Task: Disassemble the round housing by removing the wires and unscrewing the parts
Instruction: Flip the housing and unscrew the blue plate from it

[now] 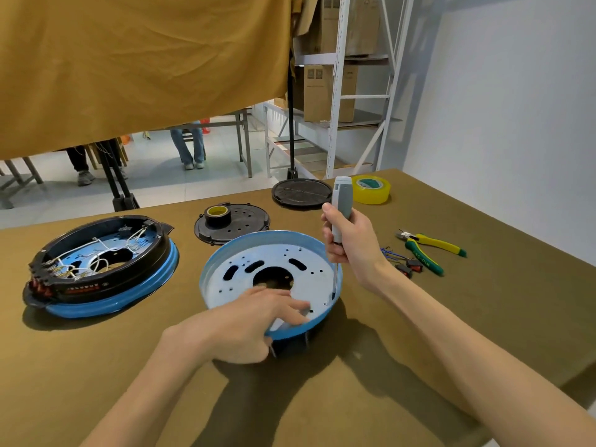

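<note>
On the tabletop (451, 317), well to the left of the blue dish (274, 253), a second housing (100, 266) with a black ring and white wires inside is seen. Behind the dish lie a black plate (245, 221) carrying a roll of tape (217, 216), and further back a black disc (301, 191).

The dish itself, the task's housing, is propped on its near rim. That rim is held by the left hand (245, 321), with the fingers laid flat inside and the thumb underneath. At the dish's right inner edge, a screwdriver (340, 217) is gripped upright by the right hand (351, 243), its tip set down on a screw there.

For a clean turn, the shaft is best kept square to the screw and pressed down firmly while the dish is braced.

To the right of the dish, loose wires (392, 254), red switches (411, 266), pliers (429, 250) and yellow tape (371, 188) are laid.
</note>
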The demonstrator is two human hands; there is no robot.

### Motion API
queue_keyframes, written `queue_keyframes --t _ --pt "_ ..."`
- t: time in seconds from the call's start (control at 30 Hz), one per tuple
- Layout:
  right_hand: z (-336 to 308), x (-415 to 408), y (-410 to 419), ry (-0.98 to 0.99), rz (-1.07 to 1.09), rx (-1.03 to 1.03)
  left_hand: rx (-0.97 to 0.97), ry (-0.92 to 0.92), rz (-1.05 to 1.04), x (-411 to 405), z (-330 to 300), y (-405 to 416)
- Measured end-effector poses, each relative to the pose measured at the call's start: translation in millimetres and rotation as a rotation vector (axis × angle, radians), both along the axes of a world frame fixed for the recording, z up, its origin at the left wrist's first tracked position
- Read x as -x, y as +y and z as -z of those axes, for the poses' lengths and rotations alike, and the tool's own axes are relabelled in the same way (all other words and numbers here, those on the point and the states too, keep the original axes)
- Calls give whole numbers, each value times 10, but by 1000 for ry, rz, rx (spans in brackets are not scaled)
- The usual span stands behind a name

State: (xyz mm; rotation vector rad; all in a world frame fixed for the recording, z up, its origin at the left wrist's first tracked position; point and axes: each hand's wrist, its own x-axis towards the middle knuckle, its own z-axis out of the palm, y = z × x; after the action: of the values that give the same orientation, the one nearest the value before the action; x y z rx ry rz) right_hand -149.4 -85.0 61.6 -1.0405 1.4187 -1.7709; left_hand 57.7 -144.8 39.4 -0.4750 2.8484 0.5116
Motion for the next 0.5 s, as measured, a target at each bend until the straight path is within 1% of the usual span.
queue_keyframes --t 0.1,0.17,0.2,0.27,0.33,0.4,0.43,0.47,0.5 --pt "-37 -41 47 -21 -2 95 34 130 -153 -92 17 -35" --pt "-90 -16 64 36 37 141 55 248 -186 -74 94 38" --pt "-116 12 63 115 68 122 72 301 -198 -40 146 103" --pt "-139 80 66 323 77 -7 132 385 -214 66 268 228" --pt "-82 132 121 581 -11 -215 189 459 -221 136 335 262" --pt "79 164 236 843 -111 -380 164 497 -222 112 336 180" --pt "174 172 299 934 -148 -416 145 500 -219 76 328 122" --pt "257 172 361 979 -187 -415 135 508 -218 33 320 72" --pt "313 153 415 968 -227 -384 132 524 -213 -1 311 33"
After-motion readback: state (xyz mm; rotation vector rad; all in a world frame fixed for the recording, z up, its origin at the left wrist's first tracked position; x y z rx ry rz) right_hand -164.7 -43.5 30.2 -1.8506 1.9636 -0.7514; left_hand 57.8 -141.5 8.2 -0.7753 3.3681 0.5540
